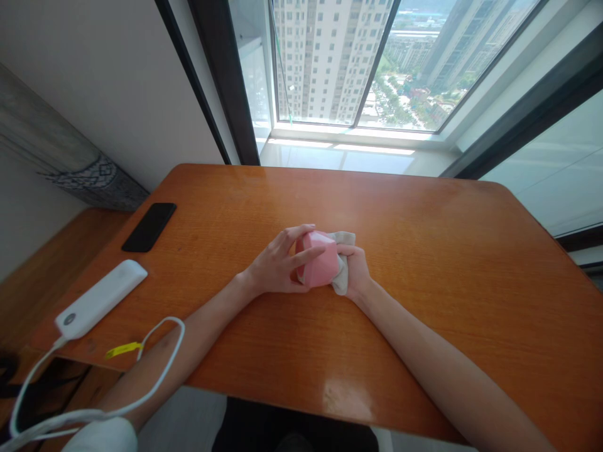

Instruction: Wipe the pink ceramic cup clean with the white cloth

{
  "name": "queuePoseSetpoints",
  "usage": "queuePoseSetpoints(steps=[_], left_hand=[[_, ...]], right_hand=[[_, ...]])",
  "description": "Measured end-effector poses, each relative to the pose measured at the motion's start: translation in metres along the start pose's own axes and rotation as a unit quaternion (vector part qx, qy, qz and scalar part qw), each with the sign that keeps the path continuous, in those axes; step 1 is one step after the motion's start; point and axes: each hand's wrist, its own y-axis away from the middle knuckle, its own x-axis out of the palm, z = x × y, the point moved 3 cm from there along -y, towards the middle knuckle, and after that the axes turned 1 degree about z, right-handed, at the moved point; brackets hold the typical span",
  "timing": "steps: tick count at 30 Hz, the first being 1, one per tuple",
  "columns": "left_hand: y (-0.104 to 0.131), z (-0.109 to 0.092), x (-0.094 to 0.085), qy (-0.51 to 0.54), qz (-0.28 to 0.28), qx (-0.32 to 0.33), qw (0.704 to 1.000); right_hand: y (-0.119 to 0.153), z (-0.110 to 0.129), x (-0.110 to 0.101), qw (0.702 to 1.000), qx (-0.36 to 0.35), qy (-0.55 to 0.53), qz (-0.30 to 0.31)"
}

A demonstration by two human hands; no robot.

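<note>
Your left hand grips the pink faceted object over the table; your right hand clasps a grey cloth at its right side. Best keep the left grip steady, cloth flat against the facets. White cable crosses your left forearm, could snag. White device, black phone lie left, clear of both hands.

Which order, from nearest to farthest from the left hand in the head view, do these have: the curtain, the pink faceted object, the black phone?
1. Pink faceted object: held in the left hand.
2. Black phone: to the hand's left, on the table.
3. Curtain: farther left, beyond the table's edge.
</note>
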Motion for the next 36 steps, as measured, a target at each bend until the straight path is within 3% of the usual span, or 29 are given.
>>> queuePoseSetpoints(steps=[6, 13, 24, 36], left_hand=[[-0.003, -0.003, 0.001, 0.002, 0.005, -0.055, 0.998], [-0.006, -0.004, 0.001, 0.073, 0.023, -0.137, 0.988], [-0.008, -0.003, 0.003, 0.178, 0.013, -0.185, 0.966], [-0.012, -0.006, -0.003, 0.187, 0.054, -0.266, 0.944]], right_hand=[[0.003, 0.002, 0.004, 0.999, 0.008, -0.02, -0.028], [0.004, 0.003, 0.009, 0.999, -0.005, -0.012, -0.035], [-0.001, 0.001, -0.001, 0.999, -0.041, 0.014, -0.02], [0.001, 0.001, 0.0, 0.999, -0.024, 0.025, -0.02]])
